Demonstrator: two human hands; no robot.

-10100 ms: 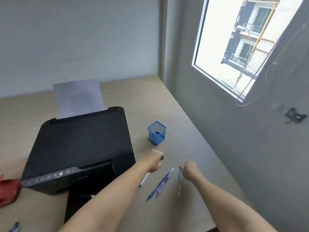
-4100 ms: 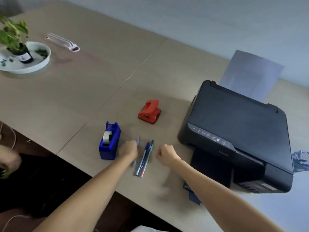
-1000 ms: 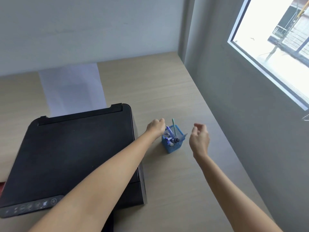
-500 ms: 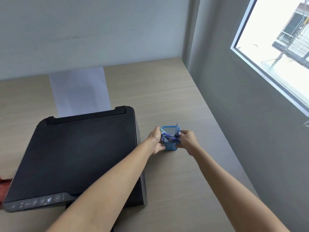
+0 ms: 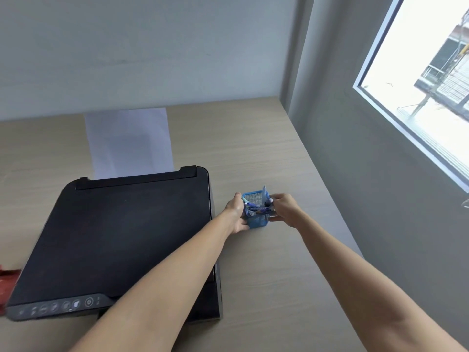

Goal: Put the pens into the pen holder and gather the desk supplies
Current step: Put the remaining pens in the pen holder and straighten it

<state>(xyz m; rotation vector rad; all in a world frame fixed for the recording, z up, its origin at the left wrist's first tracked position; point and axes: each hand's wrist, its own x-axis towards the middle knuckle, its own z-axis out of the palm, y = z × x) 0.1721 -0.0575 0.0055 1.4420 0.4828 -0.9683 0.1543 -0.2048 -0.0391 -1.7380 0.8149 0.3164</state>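
A small blue mesh pen holder (image 5: 257,221) stands on the wooden desk (image 5: 266,148) just right of the printer. Several pens (image 5: 256,208) stick out of it, leaning at angles, and one points upward at its right side. My left hand (image 5: 237,213) wraps the holder's left side. My right hand (image 5: 285,209) grips its right side, fingers touching the pens. The holder's lower part shows between my hands.
A black printer (image 5: 127,237) with white paper (image 5: 129,142) in its rear feed fills the left. A red object (image 5: 6,280) peeks out at the left edge. A grey wall and a window (image 5: 418,85) bound the desk on the right.
One second ago my right hand hovered open beside the holder; both hands have since closed on the holder's sides. The view has shifted slightly.
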